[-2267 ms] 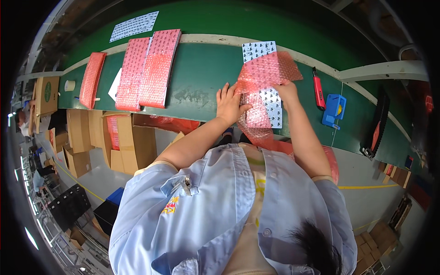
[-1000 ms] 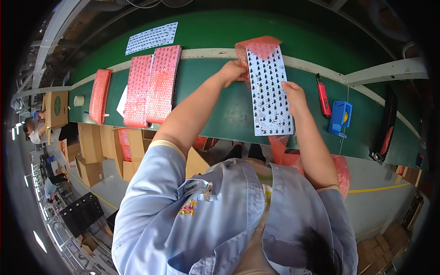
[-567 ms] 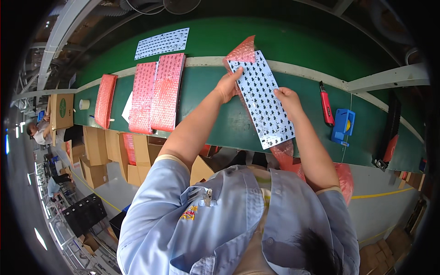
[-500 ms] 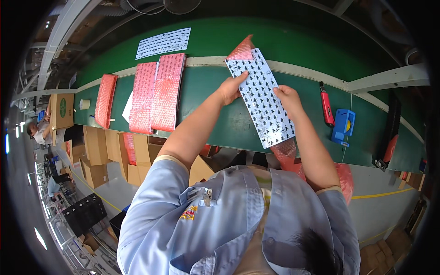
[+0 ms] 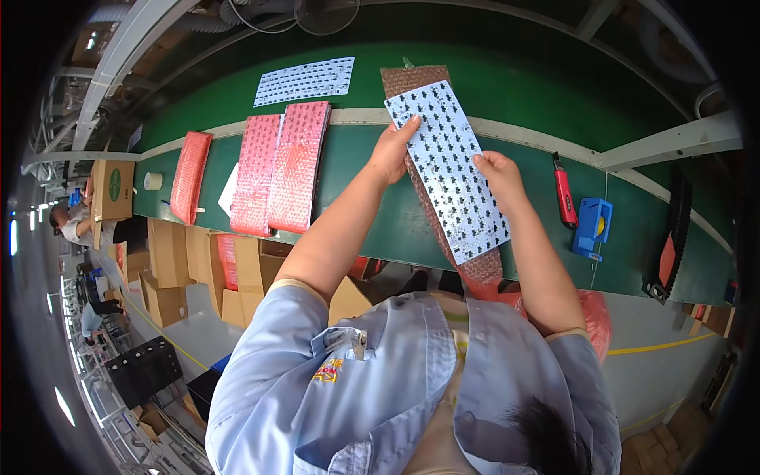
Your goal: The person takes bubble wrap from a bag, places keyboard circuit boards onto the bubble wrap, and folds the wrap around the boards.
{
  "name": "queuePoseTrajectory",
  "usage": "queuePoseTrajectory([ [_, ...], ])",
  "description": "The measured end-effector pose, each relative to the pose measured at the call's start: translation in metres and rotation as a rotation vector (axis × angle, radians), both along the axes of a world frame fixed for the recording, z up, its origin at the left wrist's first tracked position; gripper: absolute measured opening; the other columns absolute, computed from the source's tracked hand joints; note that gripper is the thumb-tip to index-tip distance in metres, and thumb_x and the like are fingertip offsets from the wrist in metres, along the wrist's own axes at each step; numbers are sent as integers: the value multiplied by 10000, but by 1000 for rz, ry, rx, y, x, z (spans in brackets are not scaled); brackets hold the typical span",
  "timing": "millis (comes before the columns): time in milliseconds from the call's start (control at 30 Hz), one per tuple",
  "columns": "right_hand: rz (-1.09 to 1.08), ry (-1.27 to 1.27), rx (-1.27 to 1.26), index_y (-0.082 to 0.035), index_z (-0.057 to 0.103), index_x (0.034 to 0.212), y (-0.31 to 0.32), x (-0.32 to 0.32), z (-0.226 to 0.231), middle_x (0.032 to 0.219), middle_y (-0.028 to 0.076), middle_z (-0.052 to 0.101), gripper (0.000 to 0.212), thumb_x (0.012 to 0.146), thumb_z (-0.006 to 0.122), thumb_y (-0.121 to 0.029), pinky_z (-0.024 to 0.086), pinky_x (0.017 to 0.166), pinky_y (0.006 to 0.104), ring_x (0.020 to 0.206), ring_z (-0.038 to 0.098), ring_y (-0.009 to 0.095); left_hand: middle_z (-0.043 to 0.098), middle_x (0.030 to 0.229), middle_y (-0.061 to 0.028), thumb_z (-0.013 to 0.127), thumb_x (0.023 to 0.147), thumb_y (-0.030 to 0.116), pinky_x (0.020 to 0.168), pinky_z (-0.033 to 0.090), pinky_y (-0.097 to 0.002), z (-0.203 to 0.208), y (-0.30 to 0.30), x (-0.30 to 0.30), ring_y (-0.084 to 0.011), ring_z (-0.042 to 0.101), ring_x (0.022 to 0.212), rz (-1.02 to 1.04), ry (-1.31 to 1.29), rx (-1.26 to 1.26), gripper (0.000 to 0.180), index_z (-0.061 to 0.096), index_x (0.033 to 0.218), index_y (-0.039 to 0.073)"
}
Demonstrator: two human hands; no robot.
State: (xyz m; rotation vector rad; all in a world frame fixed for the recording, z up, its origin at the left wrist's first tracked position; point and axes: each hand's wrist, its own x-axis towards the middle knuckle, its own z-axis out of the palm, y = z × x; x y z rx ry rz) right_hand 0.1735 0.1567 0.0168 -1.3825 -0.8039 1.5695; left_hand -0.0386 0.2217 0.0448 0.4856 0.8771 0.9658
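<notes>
A long white board with rows of small black marks (image 5: 451,170) is gripped along its edges by both of my hands and tilted over the bench. My left hand (image 5: 392,152) holds its left edge with the thumb on top. My right hand (image 5: 500,180) pinches its right edge, thumb on the face; its other fingers are partly hidden. Under the board lies a strip of pinkish bubble wrap (image 5: 416,76), which shows beyond the far end and along the left side. Its red near end hangs over the bench edge toward me.
Left on the green bench (image 5: 356,214) lie bubble-wrapped boards (image 5: 297,170), a red bubble-wrap packet (image 5: 191,177) and a tape roll (image 5: 153,181). Another marked board (image 5: 305,81) lies behind. To the right are a red utility knife (image 5: 564,190) and a blue tape dispenser (image 5: 591,228). Cardboard boxes (image 5: 168,257) stand below.
The bubble wrap's far end, folded up in a point before, now lies spread flat beyond the board. Both hands keep their hold, and the board has barely shifted.
</notes>
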Motion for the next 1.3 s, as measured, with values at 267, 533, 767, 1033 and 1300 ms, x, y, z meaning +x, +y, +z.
queuePoseTrajectory([
  [267,-59,-70,59,3,632,953,-9,-17,25,827,21,660,185,933,599,-178,461,668,220,709,573,61,626,1138,-65,590,916,86,861,532,-370,17,-8,4,-190,629,999,75,-25,171,297,509,1201,96],
  [533,10,-630,411,-18,374,1383,-38,7,2,1279,195,470,848,740,796,-374,398,974,395,1187,461,290,613,1155,-72,575,901,37,909,504,-422,46,-8,-5,-229,598,1052,135,19,273,322,503,1210,89],
  [767,502,-241,-21,-38,524,1242,-86,34,-26,1128,99,584,596,772,783,-297,448,858,322,1024,531,159,620,1130,-81,577,912,47,919,506,-443,100,13,-12,-234,601,1042,151,65,347,285,520,1188,95],
  [1033,783,-94,-247,-29,620,1121,-154,39,-29,1022,9,642,309,843,656,-158,446,820,256,934,565,112,597,1193,-112,482,903,-18,939,485,-422,161,59,-26,-262,590,1066,137,26,694,398,458,1295,45],
  [1300,955,-592,-348,11,627,1096,-316,103,-61,983,124,666,381,810,638,-241,507,729,372,902,632,230,619,1115,-88,543,924,14,907,508,-452,193,114,-115,-248,611,1010,259,129,706,264,503,1183,46],
])
